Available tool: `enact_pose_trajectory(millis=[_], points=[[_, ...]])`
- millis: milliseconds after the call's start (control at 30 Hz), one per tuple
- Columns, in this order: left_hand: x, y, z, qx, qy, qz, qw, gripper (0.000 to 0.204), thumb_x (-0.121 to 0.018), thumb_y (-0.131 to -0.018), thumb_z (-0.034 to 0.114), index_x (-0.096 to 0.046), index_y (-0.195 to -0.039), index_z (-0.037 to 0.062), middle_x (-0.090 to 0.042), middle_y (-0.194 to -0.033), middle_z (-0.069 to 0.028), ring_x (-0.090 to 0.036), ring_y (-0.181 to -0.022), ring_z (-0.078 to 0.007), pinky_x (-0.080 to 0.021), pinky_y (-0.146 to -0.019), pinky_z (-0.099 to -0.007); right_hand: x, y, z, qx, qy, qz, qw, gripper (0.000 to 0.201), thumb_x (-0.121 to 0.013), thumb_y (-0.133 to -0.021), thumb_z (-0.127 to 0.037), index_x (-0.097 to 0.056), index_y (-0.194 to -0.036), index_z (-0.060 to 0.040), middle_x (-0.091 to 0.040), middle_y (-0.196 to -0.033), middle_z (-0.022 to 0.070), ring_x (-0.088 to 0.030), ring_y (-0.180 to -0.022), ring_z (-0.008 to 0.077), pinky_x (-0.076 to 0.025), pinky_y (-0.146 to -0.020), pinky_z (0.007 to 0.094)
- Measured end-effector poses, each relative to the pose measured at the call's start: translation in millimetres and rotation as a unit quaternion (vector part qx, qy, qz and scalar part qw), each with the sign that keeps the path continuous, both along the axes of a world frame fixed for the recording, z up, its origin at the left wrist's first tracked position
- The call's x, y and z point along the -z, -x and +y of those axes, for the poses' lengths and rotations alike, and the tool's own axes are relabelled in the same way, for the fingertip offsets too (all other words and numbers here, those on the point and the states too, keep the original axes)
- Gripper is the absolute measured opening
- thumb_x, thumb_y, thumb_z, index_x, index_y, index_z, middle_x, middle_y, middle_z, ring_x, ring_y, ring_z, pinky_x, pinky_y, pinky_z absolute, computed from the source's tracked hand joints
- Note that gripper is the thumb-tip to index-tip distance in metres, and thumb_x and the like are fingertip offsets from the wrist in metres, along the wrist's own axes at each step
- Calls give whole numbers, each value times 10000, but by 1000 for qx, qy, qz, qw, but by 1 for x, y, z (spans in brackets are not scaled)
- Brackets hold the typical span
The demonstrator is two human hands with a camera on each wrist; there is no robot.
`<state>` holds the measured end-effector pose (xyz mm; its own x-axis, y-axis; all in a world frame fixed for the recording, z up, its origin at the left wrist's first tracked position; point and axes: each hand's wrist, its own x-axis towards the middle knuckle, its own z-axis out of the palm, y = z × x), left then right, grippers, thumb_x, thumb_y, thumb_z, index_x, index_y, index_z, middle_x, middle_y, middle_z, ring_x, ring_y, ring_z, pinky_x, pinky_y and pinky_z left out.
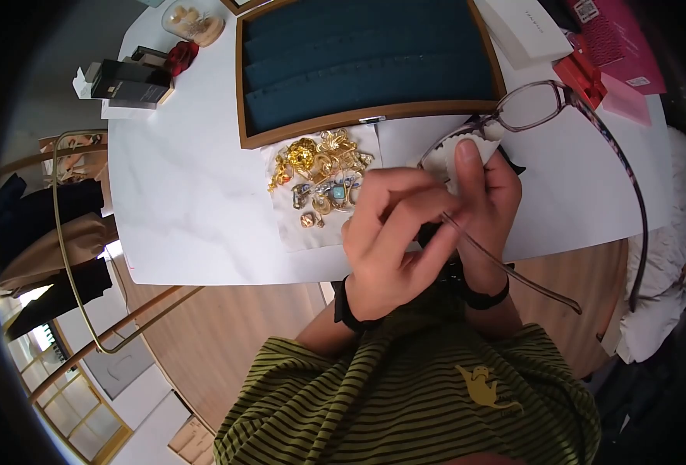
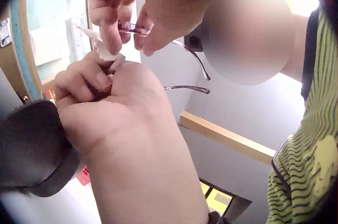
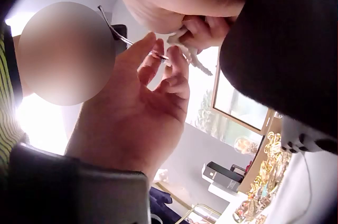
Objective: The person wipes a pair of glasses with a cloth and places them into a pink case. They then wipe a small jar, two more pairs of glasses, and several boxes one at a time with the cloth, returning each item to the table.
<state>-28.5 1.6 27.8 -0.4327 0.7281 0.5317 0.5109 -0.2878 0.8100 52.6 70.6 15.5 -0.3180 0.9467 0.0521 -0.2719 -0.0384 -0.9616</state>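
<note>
In the head view a pair of eyeglasses [image 1: 530,107] with patterned temples is held above the front of the white table [image 1: 180,194]. My left hand [image 1: 393,232] pinches it between thumb and fingers. My right hand [image 1: 486,194] grips a small white cloth [image 1: 445,160] with a scalloped edge, thumb on top, around the near part of the glasses. That lens is mostly hidden behind cloth and fingers; the other lens sticks out to the right. The left wrist view shows the cloth [image 2: 108,50] between both hands.
Gold and gem-set jewellery [image 1: 327,174] lies on a white sheet [image 1: 292,225] left of the hands. Behind stands a wooden box [image 1: 244,93] with dark teal lining. Black boxes [image 1: 130,81] and a glass dome [image 1: 192,23] are at left, red and pink packages [image 1: 583,77] at right.
</note>
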Motion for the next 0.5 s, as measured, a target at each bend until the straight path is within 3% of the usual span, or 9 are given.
enact_pose_trajectory(millis=[167, 300, 433, 500], points=[[2, 1, 4, -60, 21, 3, 998, 247, -750, -697, -29, -633, -903, 41, -504, -1032, -95, -491, -668, -102, -385, -482, -203, 2, 3, -5, -16, 51, 29, 998, 142, -594, -918, -114, -609, -959, 21, -642, -814, 18, -548, -693, 25, -437, -606, 182], [9, 0, 4, -63, 26, -53, 996, 322, -754, -693, -22, -601, -969, 43, -498, -1046, -93, -507, -717, -105, -399, -489, -202, 10, -2, -2, -33, 9, 0, 999, 132, -601, -905, -81, -597, -984, 24, -648, -835, 25, -566, -710, 28, -451, -612, 181], [5, 0, -1, -28, 58, -91, 994, 462, -765, -669, -9, -549, -1073, 46, -484, -1073, -94, -515, -774, -110, -417, -505, -200, 18, 1, 1, 0, 33, 61, 998, 153, -607, -905, -96, -590, -1002, 20, -641, -820, 13, -552, -708, 21, -437, -619, 181], [4, 2, -7, -49, 63, -83, 993, 493, -741, -661, -29, -532, -1101, 39, -479, -1093, -104, -518, -821, -142, -434, -577, -223, 28, 0, 5, 15, 10, 54, 998, 159, -615, -904, -109, -592, -1003, 13, -633, -810, 2, -527, -688, 13, -411, -604, 174]])
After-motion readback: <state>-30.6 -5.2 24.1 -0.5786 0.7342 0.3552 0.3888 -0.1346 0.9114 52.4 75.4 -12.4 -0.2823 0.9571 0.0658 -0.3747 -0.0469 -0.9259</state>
